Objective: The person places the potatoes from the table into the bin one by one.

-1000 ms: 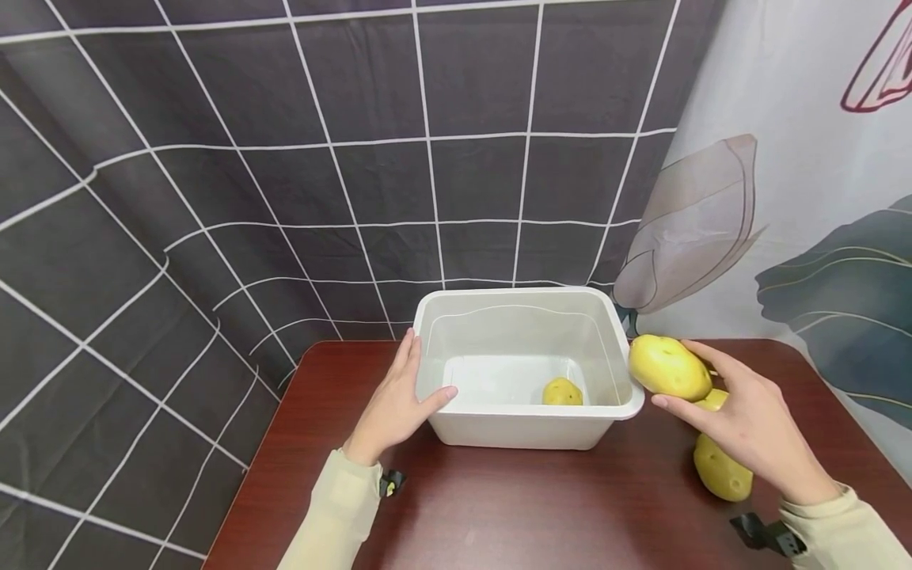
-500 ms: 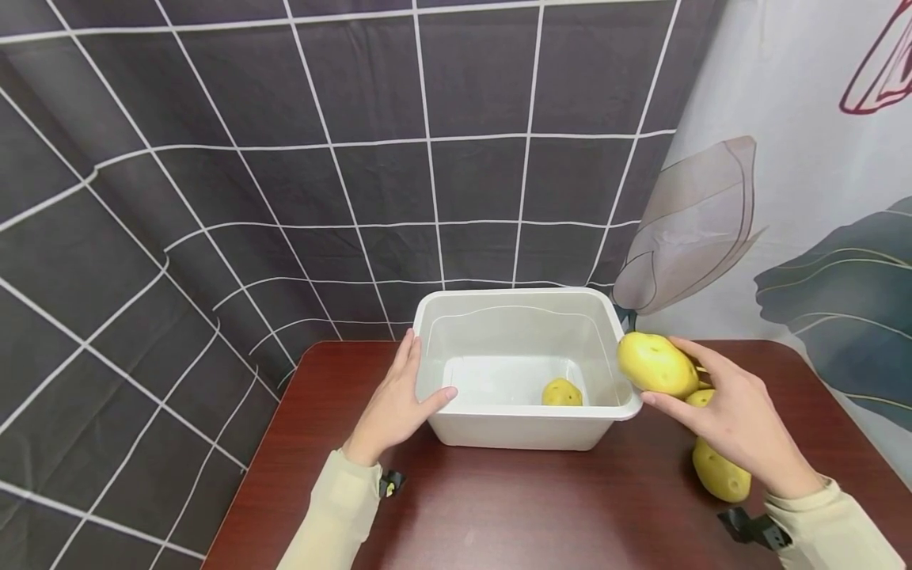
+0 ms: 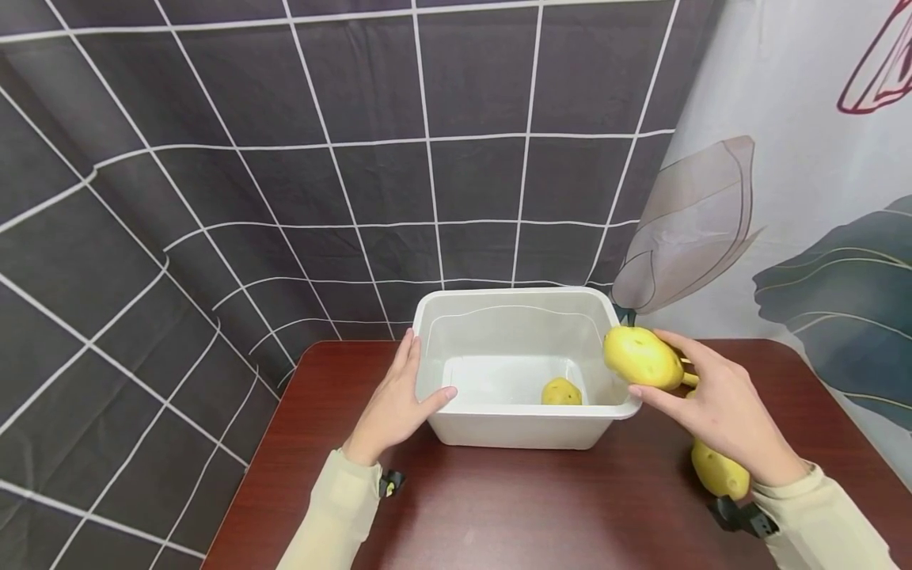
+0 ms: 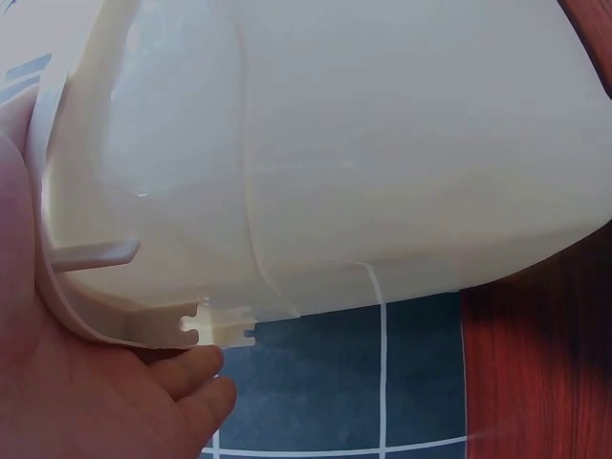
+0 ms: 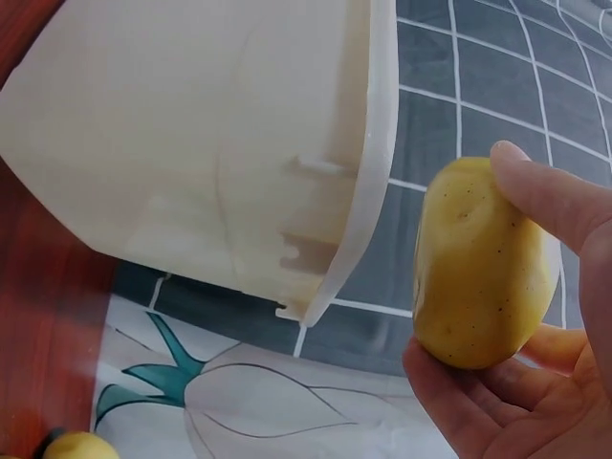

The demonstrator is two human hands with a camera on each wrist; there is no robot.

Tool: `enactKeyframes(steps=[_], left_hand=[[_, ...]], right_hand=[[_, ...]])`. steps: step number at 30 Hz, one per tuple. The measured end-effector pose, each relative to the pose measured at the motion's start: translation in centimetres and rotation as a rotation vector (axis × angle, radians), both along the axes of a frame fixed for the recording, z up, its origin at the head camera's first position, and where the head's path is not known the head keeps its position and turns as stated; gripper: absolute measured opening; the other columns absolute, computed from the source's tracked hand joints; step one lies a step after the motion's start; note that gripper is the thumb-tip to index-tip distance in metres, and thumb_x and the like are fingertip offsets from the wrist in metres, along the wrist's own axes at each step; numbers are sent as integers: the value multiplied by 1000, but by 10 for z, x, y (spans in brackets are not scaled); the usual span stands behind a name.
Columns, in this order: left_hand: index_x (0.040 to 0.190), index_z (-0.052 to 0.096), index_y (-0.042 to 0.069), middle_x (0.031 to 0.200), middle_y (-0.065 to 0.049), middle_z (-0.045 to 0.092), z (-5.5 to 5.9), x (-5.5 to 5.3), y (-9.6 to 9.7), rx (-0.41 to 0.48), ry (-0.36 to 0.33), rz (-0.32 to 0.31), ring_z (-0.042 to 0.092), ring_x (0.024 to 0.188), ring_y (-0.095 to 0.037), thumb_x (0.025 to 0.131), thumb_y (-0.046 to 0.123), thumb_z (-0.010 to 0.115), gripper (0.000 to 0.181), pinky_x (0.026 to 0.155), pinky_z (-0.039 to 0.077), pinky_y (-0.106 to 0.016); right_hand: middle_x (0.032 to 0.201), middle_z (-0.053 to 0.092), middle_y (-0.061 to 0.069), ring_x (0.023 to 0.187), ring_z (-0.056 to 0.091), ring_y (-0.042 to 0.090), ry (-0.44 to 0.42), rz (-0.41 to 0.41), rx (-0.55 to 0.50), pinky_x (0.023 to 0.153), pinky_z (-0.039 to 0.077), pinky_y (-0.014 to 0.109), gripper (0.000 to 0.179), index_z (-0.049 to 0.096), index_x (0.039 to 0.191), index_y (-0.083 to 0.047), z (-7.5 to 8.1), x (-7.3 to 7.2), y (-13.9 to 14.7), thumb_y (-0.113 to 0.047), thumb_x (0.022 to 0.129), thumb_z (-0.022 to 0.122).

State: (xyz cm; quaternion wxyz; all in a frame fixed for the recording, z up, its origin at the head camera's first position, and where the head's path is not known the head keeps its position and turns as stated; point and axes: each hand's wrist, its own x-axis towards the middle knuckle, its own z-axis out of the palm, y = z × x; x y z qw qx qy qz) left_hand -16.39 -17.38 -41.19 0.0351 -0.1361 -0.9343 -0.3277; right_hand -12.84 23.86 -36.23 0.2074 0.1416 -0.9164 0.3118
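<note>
A white plastic bin (image 3: pixel 527 427) stands on the table, with one potato (image 3: pixel 561 392) lying on its floor near the front right. My left hand (image 3: pixel 395 404) rests against the bin's left rim, fingers extended along the outside and thumb over the front corner. My right hand (image 3: pixel 720 408) grips a second yellow potato (image 3: pixel 641 358) between thumb and fingers, overlapping the bin's right rim in the head view. In the right wrist view the held potato (image 5: pixel 483 268) appears beside the rim, above its level. Another potato (image 3: pixel 720 471) lies on the table under the right wrist, partly hidden.
The dark red wooden table (image 3: pixel 484 507) carries everything. A dark grid-patterned curtain (image 3: pixel 356 198) hangs close behind and to the left of it. On the right hangs a white curtain (image 3: pixel 798 103) with leaf prints.
My right hand has moved left and slightly up with the potato, from beside the bin to over its right rim. The left hand and the bin have stayed in place.
</note>
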Motion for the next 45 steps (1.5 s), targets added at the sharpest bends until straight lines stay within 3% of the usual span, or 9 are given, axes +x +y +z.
enactKeyframes(steps=[18, 23, 28, 34, 36, 41, 45], left_hand=[[160, 16, 3, 169, -1, 2, -1, -1, 1, 0, 8, -1, 18, 152, -26, 90, 67, 60, 104, 116, 29, -51], [160, 16, 3, 169, -1, 2, -1, -1, 1, 0, 9, 0, 19, 152, -26, 90, 66, 60, 104, 116, 29, -51], [160, 16, 3, 169, -3, 3, -1, 0, 1, -8, 10, 1, 19, 152, -26, 91, 65, 60, 103, 116, 29, -50], [160, 16, 3, 169, -2, 2, 1, 0, 2, -2, 2, -3, 18, 152, -26, 90, 65, 60, 103, 117, 28, -50], [160, 16, 3, 169, -2, 2, 0, 0, 2, -3, 1, -2, 18, 152, -26, 91, 65, 60, 103, 117, 28, -50], [160, 16, 3, 169, -2, 3, 0, 0, 1, -9, 2, 0, 17, 152, -25, 91, 65, 60, 103, 117, 28, -50], [160, 16, 3, 169, -2, 2, 0, 0, 1, -11, 5, -2, 17, 152, -24, 91, 65, 60, 103, 117, 27, -49]], right_hand=[[120, 66, 19, 95, 66, 33, -16, 35, 26, 76, 37, 1, 79, 59, 135, -1, 6, -8, -14, -36, 72, 92], [118, 67, 17, 90, 65, 28, -6, 25, 57, 73, 46, 18, 79, 59, 135, -3, 3, -10, -19, -38, 73, 91], [104, 68, 10, 78, 54, 20, -21, 23, 76, 65, 44, 33, 79, 59, 137, -4, 2, -11, -26, -38, 73, 91], [87, 60, 3, 70, 48, 17, -54, 47, 69, 60, 39, 28, 80, 57, 138, -2, 0, -13, -35, -38, 74, 90], [90, 62, 5, 73, 49, 19, -59, 52, 68, 63, 40, 30, 80, 57, 138, -1, -1, -14, -38, -37, 74, 90], [118, 67, 18, 90, 59, 27, -73, 75, 53, 75, 46, 42, 78, 58, 137, -1, -6, -17, -43, -38, 76, 89], [124, 66, 20, 100, 63, 31, -81, 93, 41, 82, 48, 49, 78, 57, 138, -1, -9, -19, -46, -41, 78, 87]])
